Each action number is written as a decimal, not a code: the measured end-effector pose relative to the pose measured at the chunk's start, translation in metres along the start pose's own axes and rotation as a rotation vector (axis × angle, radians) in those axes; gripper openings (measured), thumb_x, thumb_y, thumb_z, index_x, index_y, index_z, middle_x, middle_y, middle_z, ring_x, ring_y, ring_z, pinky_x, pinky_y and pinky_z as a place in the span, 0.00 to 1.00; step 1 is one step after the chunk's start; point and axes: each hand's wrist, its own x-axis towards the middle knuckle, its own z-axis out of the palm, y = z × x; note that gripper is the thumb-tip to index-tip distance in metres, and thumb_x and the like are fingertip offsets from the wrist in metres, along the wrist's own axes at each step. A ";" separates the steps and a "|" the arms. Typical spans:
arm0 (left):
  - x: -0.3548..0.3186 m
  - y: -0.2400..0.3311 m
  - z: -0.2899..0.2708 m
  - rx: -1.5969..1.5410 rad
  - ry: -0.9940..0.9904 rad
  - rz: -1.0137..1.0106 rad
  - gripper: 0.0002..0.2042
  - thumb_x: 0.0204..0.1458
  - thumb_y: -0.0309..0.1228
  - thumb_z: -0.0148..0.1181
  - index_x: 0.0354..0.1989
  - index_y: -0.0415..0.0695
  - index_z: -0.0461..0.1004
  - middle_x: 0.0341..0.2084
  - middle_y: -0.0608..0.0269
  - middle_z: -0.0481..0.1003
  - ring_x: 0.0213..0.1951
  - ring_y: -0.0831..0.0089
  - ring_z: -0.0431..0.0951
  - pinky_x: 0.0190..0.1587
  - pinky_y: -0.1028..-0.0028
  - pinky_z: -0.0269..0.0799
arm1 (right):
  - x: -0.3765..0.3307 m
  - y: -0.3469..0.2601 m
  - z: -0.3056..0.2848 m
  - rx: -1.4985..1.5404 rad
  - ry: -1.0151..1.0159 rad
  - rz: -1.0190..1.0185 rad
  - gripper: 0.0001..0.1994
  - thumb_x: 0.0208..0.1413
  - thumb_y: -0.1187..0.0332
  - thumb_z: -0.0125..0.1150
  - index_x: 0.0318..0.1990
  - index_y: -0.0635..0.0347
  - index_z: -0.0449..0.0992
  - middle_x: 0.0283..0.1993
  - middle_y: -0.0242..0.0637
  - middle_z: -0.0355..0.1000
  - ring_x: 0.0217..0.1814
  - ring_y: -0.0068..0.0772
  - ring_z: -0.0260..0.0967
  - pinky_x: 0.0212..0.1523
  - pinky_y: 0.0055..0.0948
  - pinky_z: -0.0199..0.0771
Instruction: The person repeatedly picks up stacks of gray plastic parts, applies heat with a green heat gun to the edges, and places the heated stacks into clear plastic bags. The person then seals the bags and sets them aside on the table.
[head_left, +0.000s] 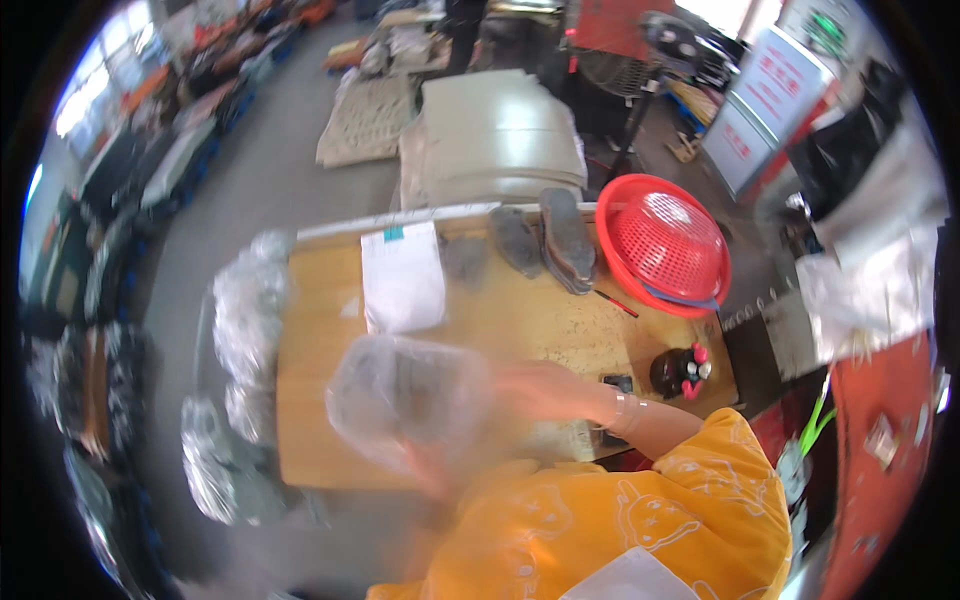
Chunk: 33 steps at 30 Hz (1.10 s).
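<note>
A clear plastic bag (360,400) with something greyish inside is above the wooden table's near left part, smeared by motion. My left hand (428,468) grips its lower edge, though the fingers are blurred. From the right, my right hand (540,390) reaches across to the bag's right side; its fingers are too smeared to show whether they hold it. A white paper sheet (403,280) with a teal mark lies just beyond the bag. Dark grey sole-shaped pieces (568,240) rest along the table's far edge.
Red plastic baskets (662,240) stand at the table's far right corner, with a pen (617,304) nearby. A dark pot with pink-handled tools (680,372) is at the right edge. Filled clear bags (250,320) line the left side. Stacked pale sheets (500,135) stand beyond the table (320,430).
</note>
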 end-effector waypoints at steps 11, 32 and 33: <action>0.004 0.029 0.041 0.579 -0.603 0.703 0.28 0.52 0.26 0.53 0.61 0.34 0.54 0.57 0.51 0.60 0.61 0.61 0.58 0.62 0.64 0.53 | -0.186 -0.067 -0.005 -0.072 0.373 0.518 0.20 0.46 0.71 0.57 0.50 0.57 0.71 0.45 0.46 0.72 0.50 0.49 0.68 0.51 0.39 0.69; -0.268 0.017 0.094 0.282 -1.176 -0.248 0.13 0.57 0.26 0.53 0.49 0.36 0.69 0.41 0.58 0.74 0.45 0.74 0.74 0.50 0.75 0.70 | -0.506 -0.069 -0.060 -0.888 1.164 0.951 0.29 0.40 0.74 0.64 0.55 0.55 0.67 0.63 0.50 0.54 0.65 0.56 0.50 0.62 0.47 0.53; -0.273 0.020 0.098 0.278 -1.200 -0.251 0.13 0.57 0.26 0.53 0.49 0.36 0.69 0.41 0.58 0.74 0.45 0.74 0.74 0.50 0.74 0.69 | -0.529 -0.061 -0.068 -0.905 1.194 1.073 0.30 0.40 0.73 0.65 0.56 0.54 0.65 0.64 0.51 0.53 0.65 0.56 0.49 0.62 0.48 0.53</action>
